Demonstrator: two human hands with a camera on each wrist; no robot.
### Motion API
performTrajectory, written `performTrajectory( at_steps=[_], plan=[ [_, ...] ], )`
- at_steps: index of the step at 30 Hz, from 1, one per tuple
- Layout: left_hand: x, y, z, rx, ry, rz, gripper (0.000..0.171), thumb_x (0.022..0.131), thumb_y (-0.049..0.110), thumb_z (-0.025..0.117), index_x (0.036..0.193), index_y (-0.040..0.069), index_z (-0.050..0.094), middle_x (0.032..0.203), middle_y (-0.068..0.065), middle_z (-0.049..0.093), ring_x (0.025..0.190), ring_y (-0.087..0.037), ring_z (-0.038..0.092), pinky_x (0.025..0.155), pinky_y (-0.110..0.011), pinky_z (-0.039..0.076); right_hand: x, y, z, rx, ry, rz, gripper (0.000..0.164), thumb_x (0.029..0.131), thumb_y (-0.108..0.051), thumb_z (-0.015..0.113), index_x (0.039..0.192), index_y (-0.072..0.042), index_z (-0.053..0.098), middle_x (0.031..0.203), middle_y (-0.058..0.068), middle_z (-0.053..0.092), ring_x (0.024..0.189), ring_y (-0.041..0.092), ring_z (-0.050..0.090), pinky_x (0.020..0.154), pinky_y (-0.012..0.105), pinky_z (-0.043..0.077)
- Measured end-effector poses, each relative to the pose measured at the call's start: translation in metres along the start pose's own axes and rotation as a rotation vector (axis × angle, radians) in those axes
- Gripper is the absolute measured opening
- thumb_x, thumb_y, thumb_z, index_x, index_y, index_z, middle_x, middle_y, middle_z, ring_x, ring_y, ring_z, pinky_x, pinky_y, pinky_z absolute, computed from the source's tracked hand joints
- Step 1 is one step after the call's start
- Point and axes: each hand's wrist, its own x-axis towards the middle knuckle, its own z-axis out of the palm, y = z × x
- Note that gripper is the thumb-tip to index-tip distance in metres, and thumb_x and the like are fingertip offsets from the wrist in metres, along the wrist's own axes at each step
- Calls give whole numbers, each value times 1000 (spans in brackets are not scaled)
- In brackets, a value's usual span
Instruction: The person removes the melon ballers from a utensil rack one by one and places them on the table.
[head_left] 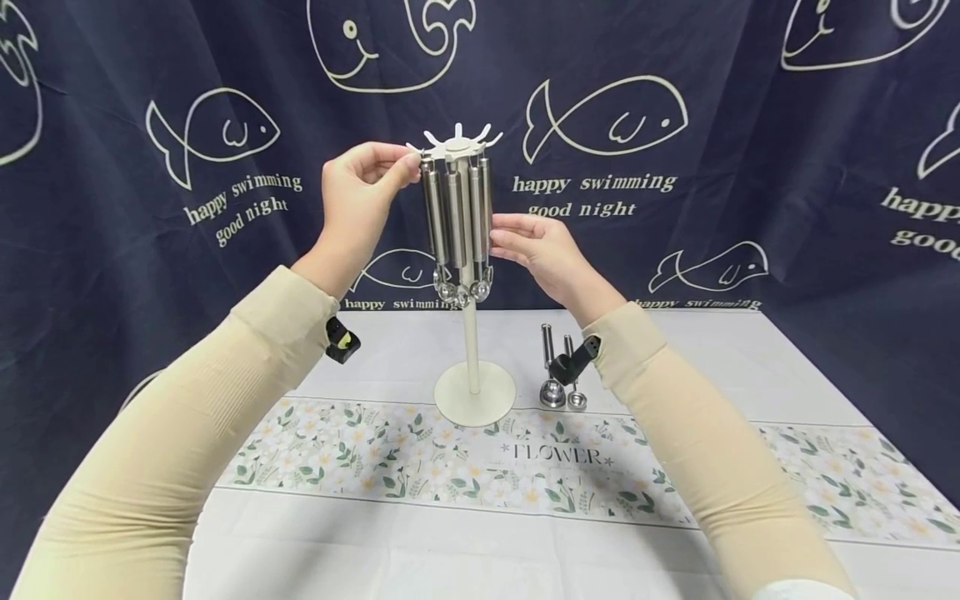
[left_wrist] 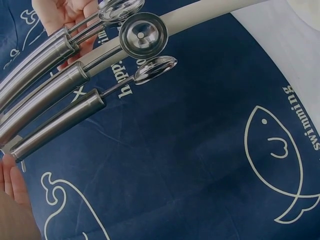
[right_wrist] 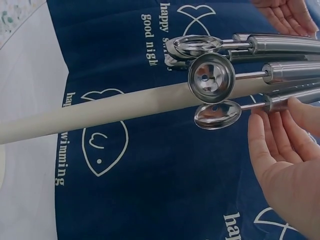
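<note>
A pale stand [head_left: 470,342] rises near the table's [head_left: 420,542] far edge, its broad round base lapping the far border of the floral runner [head_left: 322,442], presumably wide so the top-heavy load stays upright. Steel scoops [head_left: 454,225] hang by their handle ends from the hooked ring [head_left: 459,147], bowls lowest, close around the pole. The left hand [head_left: 358,187] is at the ring's left side, thumb and forefinger in a narrow pinch that seems to take the outer left scoop [left_wrist: 59,125] by its handle top, though the hook contact is too small to be sure. The right hand [head_left: 542,250], fingers loose and only touching a right-hand handle, probably steadies the cluster against swinging. Two loose scoops [head_left: 552,393] lie right of the base, handles toward the far edge.
</note>
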Motion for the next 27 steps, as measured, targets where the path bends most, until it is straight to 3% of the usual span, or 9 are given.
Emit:
performTrajectory(
  at_steps=[16, 27],
  plan=[
    [-2, 0, 1, -19, -1, 8, 13, 85, 10, 74, 92, 0, 72, 71, 7, 69, 70, -8, 68, 78, -21, 56, 7, -2, 4, 88, -60, -35, 41, 95, 6, 54, 134, 13, 47, 95, -4, 71, 91, 10, 68, 101, 33, 50],
    [-2, -1, 1, -19, 0, 9, 13, 86, 10, 74, 92, 0, 71, 71, 7, 69, 70, -8, 68, 78, -20, 56, 8, -3, 3, 42, -40, -102, 36, 93, 6, 56, 128, 15, 50, 89, -5, 72, 84, 8, 68, 87, 25, 55]
  ],
)
